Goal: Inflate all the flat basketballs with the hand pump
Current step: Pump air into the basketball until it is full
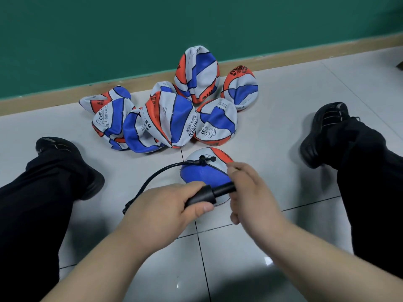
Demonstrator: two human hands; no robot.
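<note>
While pump (208, 194) overlaps ball (202, 173), flat basketballs (170, 120) crowd beyond.

The floor (272, 149) is pale tile — glossy and smooth, with faint reflections. The pump (209, 194) looks like matt black plastic, its hose (157, 175) like smooth black rubber. The balls (170, 120) have a matt, creased skin. The wall (109, 40) is matt green, the skirting (65, 93) wood-coloured, the trousers (32, 203) black cloth.

Wall (109, 29): dark green, plain, matte; fills the top of the view
Skirting board (283, 55): tan strip along the wall's foot; scuffed in places
Floor (294, 88): large pale grey glossy tiles; thin dark grout lines (204, 264)
Light: soft, from above; small white glare (268, 260) on a near tile
</note>
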